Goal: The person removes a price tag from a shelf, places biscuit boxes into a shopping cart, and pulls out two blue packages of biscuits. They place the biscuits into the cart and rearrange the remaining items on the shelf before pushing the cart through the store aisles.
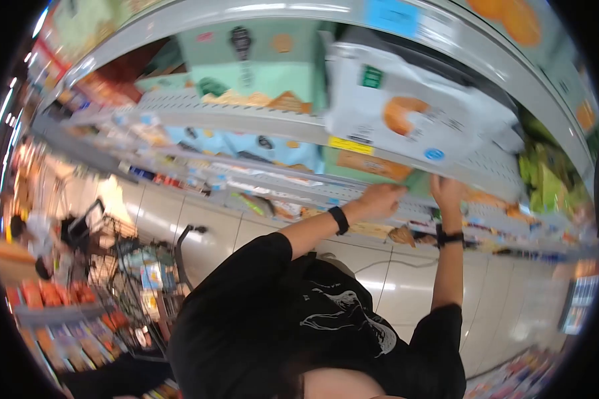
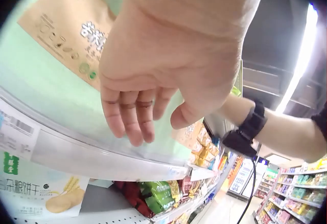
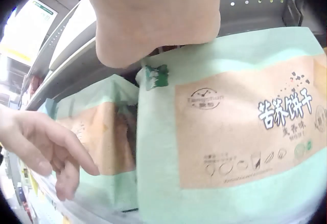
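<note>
My right hand [image 1: 448,191] reaches up under a shelf in the head view. In the right wrist view its heel overlaps the top edge of a big pale-green biscuit bag [image 3: 158,168] with a brown label; the fingers are mostly hidden, and I cannot tell whether they grip it. My left hand [image 1: 379,201] is close beside the right one. Its fingers [image 2: 130,119] hang loosely bent with nothing in them, before a green bag with a brown label [image 2: 71,24]. A second green bag [image 3: 97,142] stands behind the left hand in the right wrist view.
A white bag with a biscuit ring [image 1: 419,106] sits on the shelf above, over a yellow price tag [image 1: 351,145]. More green bags [image 1: 253,66] stand to its left. Lower shelves hold further packets. A loaded shopping cart [image 1: 146,279] is behind on the left, on the tiled floor [image 1: 213,249].
</note>
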Tool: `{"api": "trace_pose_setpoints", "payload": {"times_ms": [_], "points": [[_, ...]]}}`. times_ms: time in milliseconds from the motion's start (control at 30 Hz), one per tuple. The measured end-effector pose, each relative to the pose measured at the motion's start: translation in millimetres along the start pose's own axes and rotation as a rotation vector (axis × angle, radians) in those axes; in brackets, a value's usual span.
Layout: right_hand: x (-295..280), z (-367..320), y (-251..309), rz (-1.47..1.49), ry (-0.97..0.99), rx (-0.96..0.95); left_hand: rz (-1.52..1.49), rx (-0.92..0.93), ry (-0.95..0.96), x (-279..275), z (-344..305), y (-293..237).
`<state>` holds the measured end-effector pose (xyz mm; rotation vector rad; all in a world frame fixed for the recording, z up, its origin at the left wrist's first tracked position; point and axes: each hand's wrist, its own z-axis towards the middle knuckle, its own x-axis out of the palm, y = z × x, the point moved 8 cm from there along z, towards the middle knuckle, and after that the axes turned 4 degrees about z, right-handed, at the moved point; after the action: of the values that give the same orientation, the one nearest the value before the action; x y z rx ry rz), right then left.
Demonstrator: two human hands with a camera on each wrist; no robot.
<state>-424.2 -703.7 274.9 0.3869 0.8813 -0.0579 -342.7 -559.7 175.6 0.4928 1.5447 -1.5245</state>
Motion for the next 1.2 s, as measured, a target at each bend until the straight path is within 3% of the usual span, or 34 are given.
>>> {"api": "trace_pose_setpoints", "payload": {"times_ms": [67,100,167,200,233,267,333,400,433,500,533,567,600,633,700,733,767,800,867,933,967,1033,1200], "points": [[-5,-18,15,-0.030,-0.078,-0.024,-0.062,0.143,-0.119,-23,-30,-1],[-10,-30,30,0.016,-0.182,0.018,-0.043,0.078,-0.162,-36,-49,21],[-12,-51,83,-0.132,-0.265,-0.145,-0.102,-0.220,-0.101,-45,-109,86],[1,-68,94,-0.040,-0.235,-0.144,-0.109,-0.265,-0.177,-64,-149,120],[23,-84,105,0.045,-0.206,-0.133,-0.085,-0.464,-0.255,-73,-198,165],[51,-94,122,0.171,-0.129,-0.124,0.021,-0.688,-0.264,-83,-253,207],[98,-109,179,0.400,0.074,-0.165,0.083,-0.949,-0.393,-107,-362,272],[148,-107,259,0.624,0.245,-0.266,0.111,-1.091,-0.589,-157,-456,278],[174,-107,296,0.710,0.348,-0.256,0.312,-1.092,-0.700,-169,-507,287],[219,-109,375,0.762,0.511,-0.405,0.438,-1.248,-0.770,-202,-601,280],[242,-116,410,0.791,0.576,-0.468,0.589,-1.365,-0.666,-210,-654,288],[258,-119,443,0.802,0.606,-0.510,0.658,-1.439,-0.746,-224,-701,277],[271,-124,475,0.817,0.640,-0.552,0.716,-1.716,-0.727,-228,-746,259],[285,-129,502,0.811,0.643,-0.540,0.920,-1.770,-0.712,-210,-822,271],[315,-147,557,0.880,0.750,-0.504,0.876,-2.056,-0.575,-194,-903,246],[328,-158,582,0.896,0.759,-0.508,0.610,-2.283,-0.448,-190,-922,229],[344,-175,608,0.894,0.827,-0.497,0.453,-2.306,-0.540,-180,-945,220],[358,-190,635,0.895,0.895,-0.494,0.454,-2.188,-0.658,-164,-972,224],[366,-212,683,0.945,0.930,-0.531,0.457,-2.155,-0.659,-165,-989,222],[376,-231,722,0.996,0.973,-0.572,0.342,-2.208,-0.799,-167,-1004,236],[379,-243,734,0.998,1.018,-0.577,0.376,-2.147,-0.741,-156,-1027,259],[386,-260,754,0.999,1.086,-0.574,0.408,-2.113,-0.855,-175,-1013,271],[394,-286,787,0.961,1.236,-0.638,0.371,-1.990,-0.757,-194,-978,283]]}}
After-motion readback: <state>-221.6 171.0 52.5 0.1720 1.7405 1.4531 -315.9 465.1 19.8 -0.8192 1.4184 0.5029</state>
